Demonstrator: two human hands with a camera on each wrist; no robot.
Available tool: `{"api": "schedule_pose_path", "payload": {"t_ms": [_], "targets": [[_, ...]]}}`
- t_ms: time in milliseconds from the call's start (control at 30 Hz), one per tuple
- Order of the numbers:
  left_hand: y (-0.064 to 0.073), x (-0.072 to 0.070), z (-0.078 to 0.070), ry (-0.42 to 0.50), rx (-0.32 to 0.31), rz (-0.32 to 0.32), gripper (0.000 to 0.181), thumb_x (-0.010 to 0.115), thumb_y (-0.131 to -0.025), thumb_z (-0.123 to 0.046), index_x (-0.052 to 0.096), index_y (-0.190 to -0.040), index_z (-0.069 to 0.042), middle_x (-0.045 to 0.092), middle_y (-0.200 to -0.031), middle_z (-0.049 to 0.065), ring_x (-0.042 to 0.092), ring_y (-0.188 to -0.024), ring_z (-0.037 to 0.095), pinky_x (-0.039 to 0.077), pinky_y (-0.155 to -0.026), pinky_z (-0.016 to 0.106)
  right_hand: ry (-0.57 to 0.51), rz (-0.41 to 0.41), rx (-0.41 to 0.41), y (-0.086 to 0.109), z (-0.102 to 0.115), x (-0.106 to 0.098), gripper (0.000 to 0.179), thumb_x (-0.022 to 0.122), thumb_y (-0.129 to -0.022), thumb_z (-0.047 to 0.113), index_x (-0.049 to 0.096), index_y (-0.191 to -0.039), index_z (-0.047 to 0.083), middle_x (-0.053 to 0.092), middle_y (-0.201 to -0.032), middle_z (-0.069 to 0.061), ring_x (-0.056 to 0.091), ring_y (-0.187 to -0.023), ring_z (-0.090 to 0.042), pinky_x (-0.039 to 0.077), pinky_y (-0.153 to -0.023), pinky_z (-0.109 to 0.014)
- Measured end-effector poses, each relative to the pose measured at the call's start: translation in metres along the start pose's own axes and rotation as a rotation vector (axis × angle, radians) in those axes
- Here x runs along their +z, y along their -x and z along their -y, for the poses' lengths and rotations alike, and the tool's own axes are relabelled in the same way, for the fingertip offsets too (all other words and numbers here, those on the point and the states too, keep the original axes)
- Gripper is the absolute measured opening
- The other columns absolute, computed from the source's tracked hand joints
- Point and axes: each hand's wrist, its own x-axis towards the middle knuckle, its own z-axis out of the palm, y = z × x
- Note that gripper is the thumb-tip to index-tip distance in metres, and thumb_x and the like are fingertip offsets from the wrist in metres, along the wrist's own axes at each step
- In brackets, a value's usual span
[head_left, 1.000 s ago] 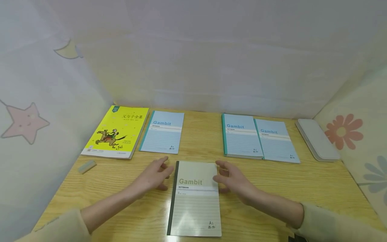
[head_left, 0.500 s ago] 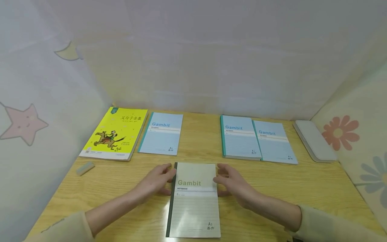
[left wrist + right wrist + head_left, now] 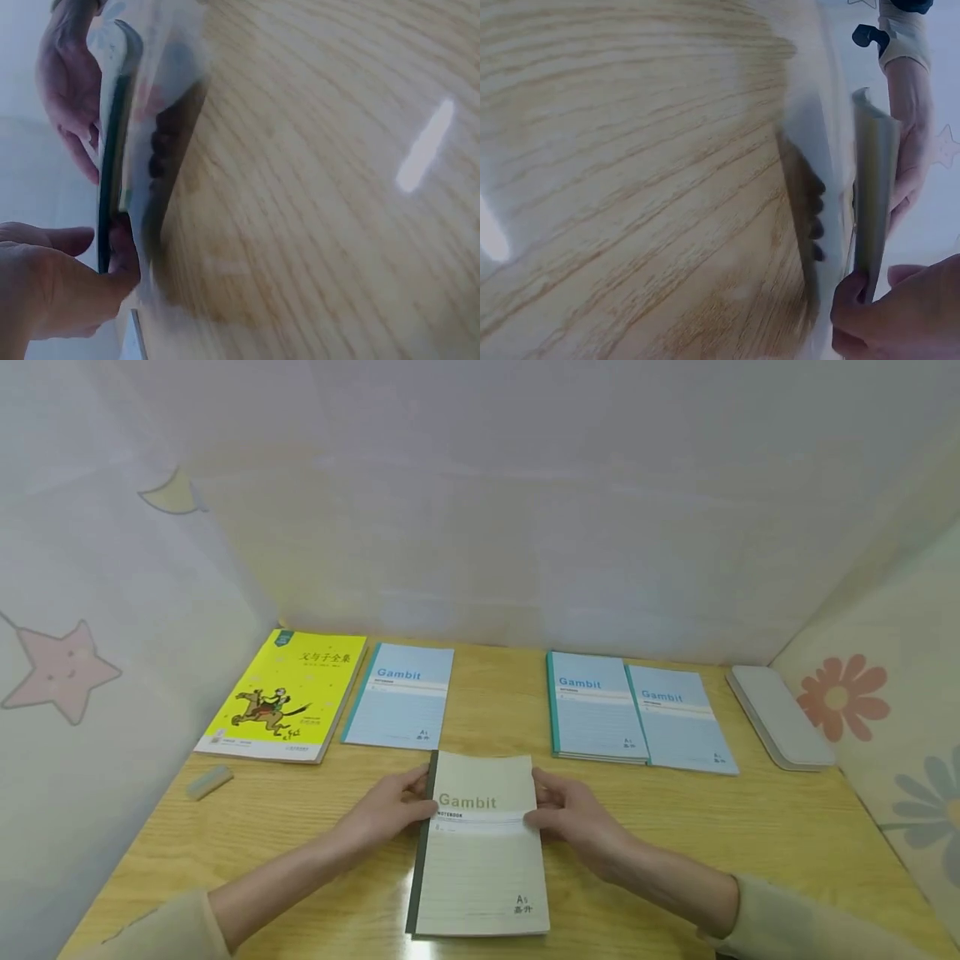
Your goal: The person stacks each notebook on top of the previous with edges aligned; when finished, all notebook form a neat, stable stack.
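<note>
Notebook with a dark spine is up just above the table, pinched at its sides by the fingers of the left hand and right hand. Beyond lie blue notebooks, between a yellow book and a pale case.

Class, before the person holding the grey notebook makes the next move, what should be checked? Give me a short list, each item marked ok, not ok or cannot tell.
1. Left grip holds the notebook at its dark spine: ok.
2. Right grip holds the opposite edge: ok.
3. Held end raised off the table: ok.
4. Notebook flat, unbent: not ok; the wrist views show it curving.
5. Small grey block apart from both hands: ok.
6. Hold firm enough: cannot tell.
</note>
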Motion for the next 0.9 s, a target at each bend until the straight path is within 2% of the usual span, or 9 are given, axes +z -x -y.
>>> {"api": "schedule_pose_path", "payload": {"t_ms": [67,167,267,367,533,767,900], "targets": [[-0.001,-0.002,-0.002,0.018,0.023,0.019,0.072,0.06,-0.1,-0.011,0.026,-0.163,-0.005,0.067,-0.13,0.016,0.066,-0.118,0.023,0.05,-0.109,0.048,0.002,0.021,-0.014,-0.003,0.0,-0.002,0.09,0.066,-0.093,0.003,0.01,-0.163,-0.003,0.058,-0.143,-0.03,0.067,-0.121,-0.026,0.06,-0.097,-0.034],[-0.005,-0.005,-0.008,0.072,0.063,0.071,0.08,0.056,-0.104,-0.014,0.007,-0.167,-0.012,0.063,-0.14,0.023,0.069,-0.112,0.022,0.056,-0.098,0.042,0.002,0.021,-0.023,-0.009,0.002,-0.008,0.097,0.07,-0.092,0.007,0.006,-0.166,0.007,0.059,-0.141,-0.025,0.068,-0.116,-0.023,0.059,-0.096,-0.032],[-0.013,-0.007,-0.014,0.151,0.097,0.109,0.081,0.053,-0.106,-0.014,-0.001,-0.167,-0.017,0.06,-0.144,0.023,0.073,-0.105,0.021,0.061,-0.086,0.037,-0.002,-0.007,-0.037,-0.014,0.009,-0.015,0.1,0.071,-0.092,0.009,0.006,-0.167,0.015,0.057,-0.145,-0.022,0.068,-0.114,-0.021,0.059,-0.093,-0.031],[-0.022,-0.007,-0.021,0.202,0.098,0.086,0.084,0.055,-0.105,-0.016,-0.002,-0.167,-0.021,0.063,-0.141,0.021,0.074,-0.097,0.017,0.062,-0.081,0.033,-0.018,-0.03,-0.064,-0.019,0.017,-0.025,0.098,0.071,-0.093,0.007,0.008,-0.167,0.022,0.055,-0.148,-0.02,0.067,-0.116,-0.019,0.058,-0.093,-0.03],[-0.039,-0.006,-0.036,0.256,0.096,0.013,0.086,0.058,-0.105,-0.021,-0.001,-0.167,-0.027,0.065,-0.14,0.017,0.073,-0.09,0.014,0.061,-0.081,0.032,-0.087,-0.075,-0.106,-0.027,0.031,-0.041,0.09,0.069,-0.096,0.006,0.017,-0.166,0.025,0.058,-0.14,-0.015,0.068,-0.112,-0.014,0.059,-0.09,-0.027],[-0.061,0.003,-0.064,0.357,0.124,-0.03,0.081,0.058,-0.105,-0.03,0.004,-0.166,-0.035,0.058,-0.149,0.006,0.068,-0.109,0.017,0.054,-0.093,0.034,-0.206,-0.163,-0.12,-0.031,0.052,-0.061,0.08,0.065,-0.099,0.004,0.024,-0.165,0.025,0.055,-0.137,-0.006,0.066,-0.107,-0.01,0.059,-0.085,-0.022],[-0.078,0.012,-0.078,0.424,0.151,-0.046,0.076,0.058,-0.105,-0.029,0.011,-0.165,-0.039,0.059,-0.145,0.005,0.064,-0.118,0.022,0.052,-0.097,0.037,-0.253,-0.211,-0.123,-0.036,0.06,-0.076,0.077,0.063,-0.101,0.008,0.025,-0.165,0.026,0.055,-0.135,-0.003,0.067,-0.106,-0.009,0.06,-0.086,-0.024]]}}
